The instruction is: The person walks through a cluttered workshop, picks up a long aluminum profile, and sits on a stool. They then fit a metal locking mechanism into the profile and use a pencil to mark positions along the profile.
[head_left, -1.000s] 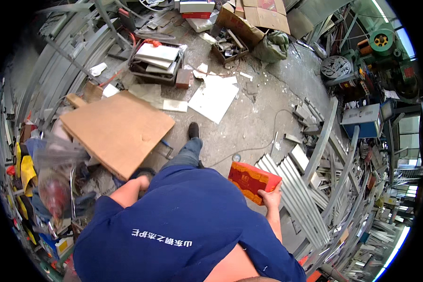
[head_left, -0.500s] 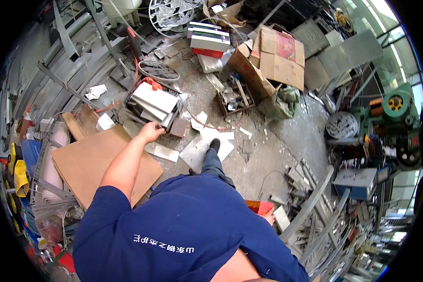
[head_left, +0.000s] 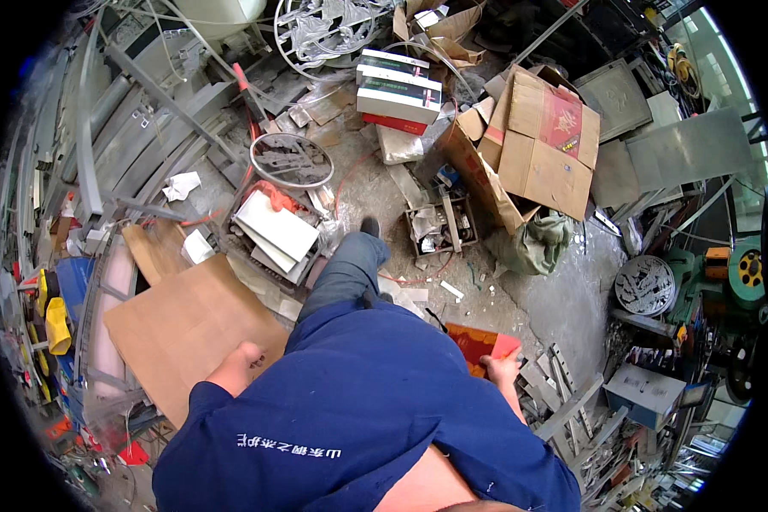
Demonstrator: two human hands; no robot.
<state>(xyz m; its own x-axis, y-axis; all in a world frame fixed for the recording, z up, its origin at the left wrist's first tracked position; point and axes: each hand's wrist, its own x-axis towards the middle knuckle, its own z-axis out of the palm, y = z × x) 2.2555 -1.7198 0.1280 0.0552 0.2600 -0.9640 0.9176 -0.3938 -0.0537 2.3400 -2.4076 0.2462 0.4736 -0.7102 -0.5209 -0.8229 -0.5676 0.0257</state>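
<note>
In my right hand (head_left: 503,368) is a flat red-and-orange package (head_left: 472,345); the fingers close on its right edge, beside my body. My left hand (head_left: 247,357) hangs low on the other side, over a large brown cardboard sheet (head_left: 192,320). It is foreshortened, so its fingers do not show clearly. Ahead of it stands a dark crate (head_left: 305,271) with white flat boxes (head_left: 277,224) and an orange-red bag (head_left: 276,195) on top. One of my legs (head_left: 347,266) is stepping forward beside the crate.
A small box of scraps (head_left: 442,226), an opened carton (head_left: 548,136) and a green sack (head_left: 533,243) lie ahead. Stacked white-and-red boxes (head_left: 398,96) stand farther off. Metal profiles (head_left: 158,107) crowd the left; a green machine (head_left: 747,273) stands right.
My left hand has let go of the crate's near edge and drawn back to my side. The red-and-orange package has come further into view in my right hand. I have stepped forward.
</note>
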